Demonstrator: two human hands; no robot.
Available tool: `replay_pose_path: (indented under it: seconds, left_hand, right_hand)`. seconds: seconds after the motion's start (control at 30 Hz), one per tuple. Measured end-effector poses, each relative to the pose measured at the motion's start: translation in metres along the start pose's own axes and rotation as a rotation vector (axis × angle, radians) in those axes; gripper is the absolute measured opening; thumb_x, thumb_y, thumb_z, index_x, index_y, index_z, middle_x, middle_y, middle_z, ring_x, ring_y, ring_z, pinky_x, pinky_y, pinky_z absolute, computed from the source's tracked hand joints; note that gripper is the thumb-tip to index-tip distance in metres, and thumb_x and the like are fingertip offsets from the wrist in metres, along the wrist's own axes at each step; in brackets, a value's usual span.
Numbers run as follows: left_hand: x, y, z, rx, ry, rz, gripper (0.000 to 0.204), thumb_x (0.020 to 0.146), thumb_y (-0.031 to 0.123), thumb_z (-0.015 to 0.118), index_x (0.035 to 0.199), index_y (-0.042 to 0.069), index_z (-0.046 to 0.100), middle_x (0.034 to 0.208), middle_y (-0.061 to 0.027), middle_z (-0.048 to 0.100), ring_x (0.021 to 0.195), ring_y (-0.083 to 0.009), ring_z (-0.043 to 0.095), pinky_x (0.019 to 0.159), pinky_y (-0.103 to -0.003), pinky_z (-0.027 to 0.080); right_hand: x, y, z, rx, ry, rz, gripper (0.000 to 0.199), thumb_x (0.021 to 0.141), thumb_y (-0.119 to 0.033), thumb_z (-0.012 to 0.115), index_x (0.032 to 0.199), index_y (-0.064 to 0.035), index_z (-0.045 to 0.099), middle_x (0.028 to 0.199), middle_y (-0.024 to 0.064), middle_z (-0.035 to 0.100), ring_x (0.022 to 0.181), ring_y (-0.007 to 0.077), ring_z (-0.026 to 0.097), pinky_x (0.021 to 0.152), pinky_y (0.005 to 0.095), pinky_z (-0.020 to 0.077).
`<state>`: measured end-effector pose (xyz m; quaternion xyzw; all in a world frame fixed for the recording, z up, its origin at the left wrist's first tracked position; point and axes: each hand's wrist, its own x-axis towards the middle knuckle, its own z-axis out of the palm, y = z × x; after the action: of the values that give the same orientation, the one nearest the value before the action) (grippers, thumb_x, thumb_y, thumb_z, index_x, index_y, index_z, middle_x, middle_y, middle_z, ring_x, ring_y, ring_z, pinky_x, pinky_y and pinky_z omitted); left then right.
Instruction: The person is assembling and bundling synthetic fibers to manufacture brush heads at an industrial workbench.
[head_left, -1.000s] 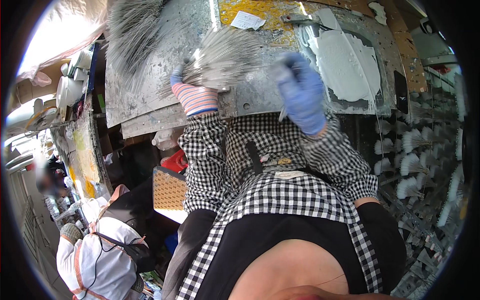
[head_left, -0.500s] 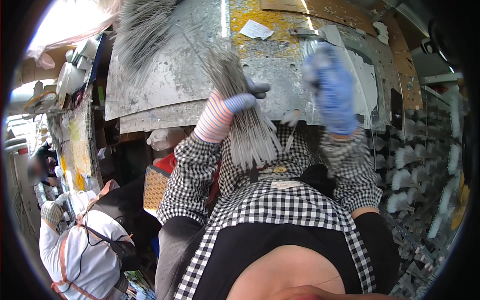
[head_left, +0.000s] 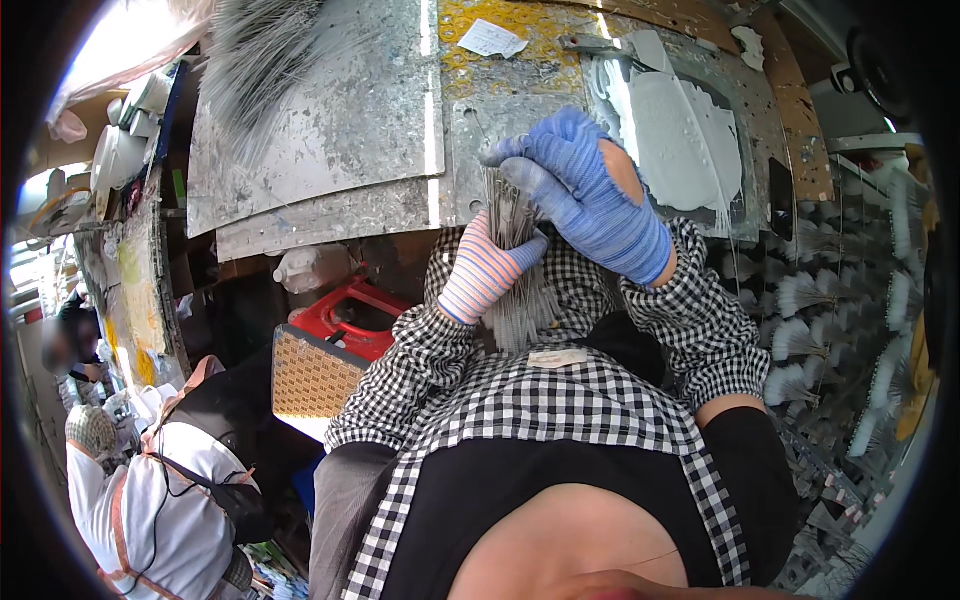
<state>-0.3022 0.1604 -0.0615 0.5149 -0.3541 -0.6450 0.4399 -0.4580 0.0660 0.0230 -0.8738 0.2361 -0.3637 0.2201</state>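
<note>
- Here, head view: the left hand [head_left: 487, 272], in a pink-and-white striped glove, is closed round a bundle of thin grey bristles [head_left: 518, 262], gripping it about the middle; the lower ends hang loose against the checked apron [head_left: 560, 400].
- The right hand [head_left: 590, 195], in a blue glove, sits over the top of the bundle, fingers curled and close together, pinching or tamping the upper tips; whether it holds any single strand I cannot tell.
- The bundle stands roughly upright, just in front of the paint-crusted metal bench [head_left: 330, 140], between the two hands and clear of the bench surface.
- A second, larger heap of bristles [head_left: 262, 55] lies on the bench at upper left, well apart from the hands.
- White-tipped tufts [head_left: 800, 300] sit in rows on a rack at the right.
- A red crate [head_left: 350, 318] and a woven-pattern box [head_left: 312, 378] stand below the bench; another person in white [head_left: 150, 500] works at lower left.
- Judgement: to even the tips well, the left grip should stay loose enough for strands to slide, the right pressing flat and square, not at a slant.
</note>
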Motion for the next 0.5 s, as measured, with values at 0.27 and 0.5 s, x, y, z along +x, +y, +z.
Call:
replay_pose_path:
  seconds: [0.27,0.5]
  left_hand:
    - [-0.013,-0.001,-0.012,-0.054,-0.166,-0.032,0.028,0.087,0.003,0.075,0.114,0.001,0.067,0.1,-0.0066,0.072,0.093,-0.0137,0.068,0.087,-0.032,0.055]
    - [-0.02,0.003,-0.028,-0.254,-0.353,-0.058,0.062,0.082,0.009,0.084,0.134,0.002,0.051,0.105,-0.0079,0.069,0.1,-0.0217,0.068,0.096,-0.039,0.055]
  right_hand:
    - [0.008,-0.001,-0.085,0.57,0.338,0.507,0.028,0.105,-0.029,0.06,0.11,-0.0052,0.075,0.091,0.0052,0.072,0.06,0.0056,0.061,0.052,0.0193,0.0515]
    - [-0.05,0.006,0.016,0.339,-0.169,0.532,0.027,0.098,-0.024,0.069,0.115,-0.0045,0.072,0.1,0.0091,0.075,0.094,0.0179,0.072,0.083,0.0332,0.0567]
